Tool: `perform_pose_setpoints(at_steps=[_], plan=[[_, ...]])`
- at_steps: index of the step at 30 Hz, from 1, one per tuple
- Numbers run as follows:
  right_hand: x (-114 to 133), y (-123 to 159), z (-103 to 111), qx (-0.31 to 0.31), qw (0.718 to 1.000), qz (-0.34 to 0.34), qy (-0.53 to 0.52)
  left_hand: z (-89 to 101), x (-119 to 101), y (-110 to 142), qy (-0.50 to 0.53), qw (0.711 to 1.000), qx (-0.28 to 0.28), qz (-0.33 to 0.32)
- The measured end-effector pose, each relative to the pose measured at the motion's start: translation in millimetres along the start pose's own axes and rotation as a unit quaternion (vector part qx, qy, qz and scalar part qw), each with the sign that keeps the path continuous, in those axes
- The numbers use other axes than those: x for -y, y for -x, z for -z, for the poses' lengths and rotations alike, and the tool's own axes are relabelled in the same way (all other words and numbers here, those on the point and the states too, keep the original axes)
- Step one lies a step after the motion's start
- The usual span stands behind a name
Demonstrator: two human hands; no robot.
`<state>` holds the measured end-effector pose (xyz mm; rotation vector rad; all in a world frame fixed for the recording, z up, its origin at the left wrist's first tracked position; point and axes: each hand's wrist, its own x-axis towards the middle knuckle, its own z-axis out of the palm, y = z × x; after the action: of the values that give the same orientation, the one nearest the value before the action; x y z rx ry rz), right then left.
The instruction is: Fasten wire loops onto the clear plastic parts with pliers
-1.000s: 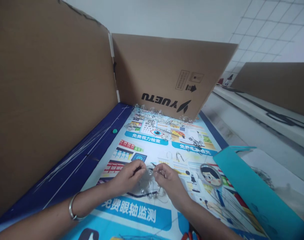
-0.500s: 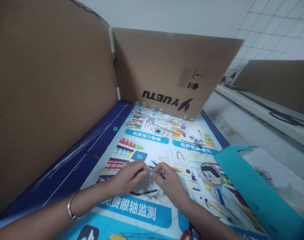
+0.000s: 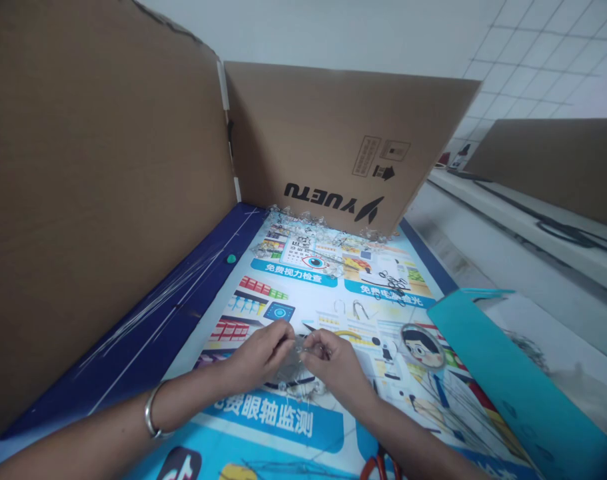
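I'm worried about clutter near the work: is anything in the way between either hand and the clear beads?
Nothing visible is. The left hand and right hand have fingertips close on either side of the clear beads; actual contact is too small to tell. The red-handled tool lies nearer the camera, outside that gap.

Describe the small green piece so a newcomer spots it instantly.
Find the tall left cardboard panel, then the dark blue strip along its foot. Towards the strip's far end lies a round green piece, the only green on that blue.
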<state>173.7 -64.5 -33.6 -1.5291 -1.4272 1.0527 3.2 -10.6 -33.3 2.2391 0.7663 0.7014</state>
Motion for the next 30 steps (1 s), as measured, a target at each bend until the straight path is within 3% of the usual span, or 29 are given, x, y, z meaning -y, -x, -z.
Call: perform_pose_setpoints(at_steps=[7,12,19,24,30], plan=[[-2.1,1.0,-2.0,-0.044,0.994,0.024,0.101,3.4,-1.5,-1.7,-0.018,0.999,0.016,-0.027],[-4.4,0.6,-1.3,-0.052,0.991,0.039,0.119,4.1,-4.4,-3.1,-0.014,0.998,-0.011,-0.064],[-8.4,1.5,-5.3,-0.067,0.988,0.055,0.125,-0.8,-2.6,0.9,0.046,0.997,-0.025,-0.049],[-4.1,3.4,-4.1,-0.070,0.987,0.060,0.135,0.9,-2.7,-0.4,0.059,0.996,0.001,-0.064],[-3.3,3.7,-2.2,-0.084,0.984,0.055,0.148,5.2,-5.2,-3.5,0.000,0.994,0.039,-0.099]])
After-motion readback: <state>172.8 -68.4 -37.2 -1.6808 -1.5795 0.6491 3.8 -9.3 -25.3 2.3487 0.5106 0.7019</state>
